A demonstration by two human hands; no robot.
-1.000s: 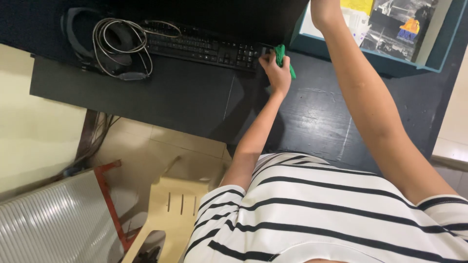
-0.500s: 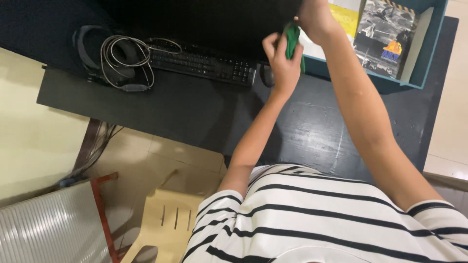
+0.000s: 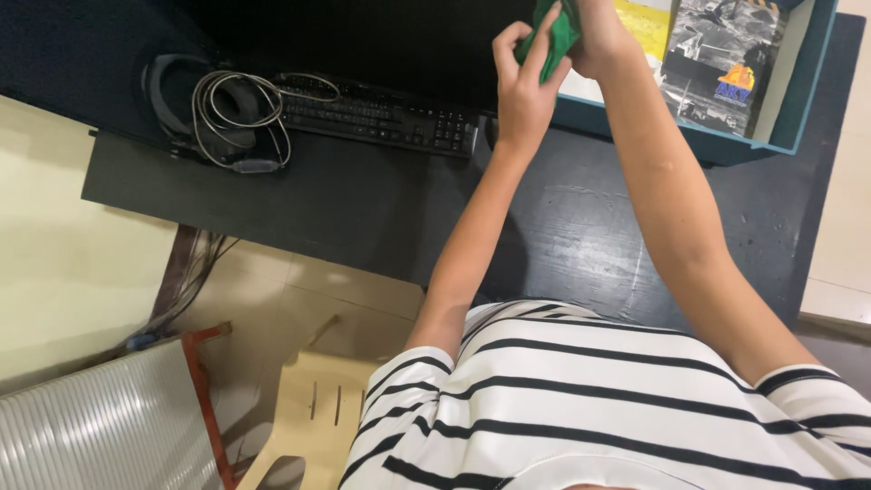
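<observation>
1. The green cloth [image 3: 553, 32] is bunched small and held up at the far edge of the view, above the far side of the table [image 3: 363, 200], caught between both hands.
2. The left hand [image 3: 524, 86] has its grip closed on the cloth from the near side, fingers curled up around the fabric and thumb pointing away.
3. The right hand [image 3: 594, 32] meets it from the right, touching the cloth; part of it is cut off by the top edge of the view, yet its grip also looks closed on the fabric.
4. Both forearms reach away from the striped shirt [image 3: 599, 408] at the near edge, the right arm crossing over the table's scuffed right part.
5. Just right of the hands stands a teal tray [image 3: 771, 136] with a yellow paper and a dark printed booklet [image 3: 721, 63] in it.
6. Left of the hands lies a black keyboard [image 3: 381, 113] along the far side, under a dark monitor edge.
7. Further left rest headphones [image 3: 172, 95] with a coiled grey cable [image 3: 240, 113] laid over them (the cable touches the keyboard's left end).
8. On the pale floor nearer in, left of the shirt, stand a cream plastic chair [image 3: 318, 417], a red metal frame [image 3: 204, 399] and a ribbed grey panel [image 3: 91, 426].
</observation>
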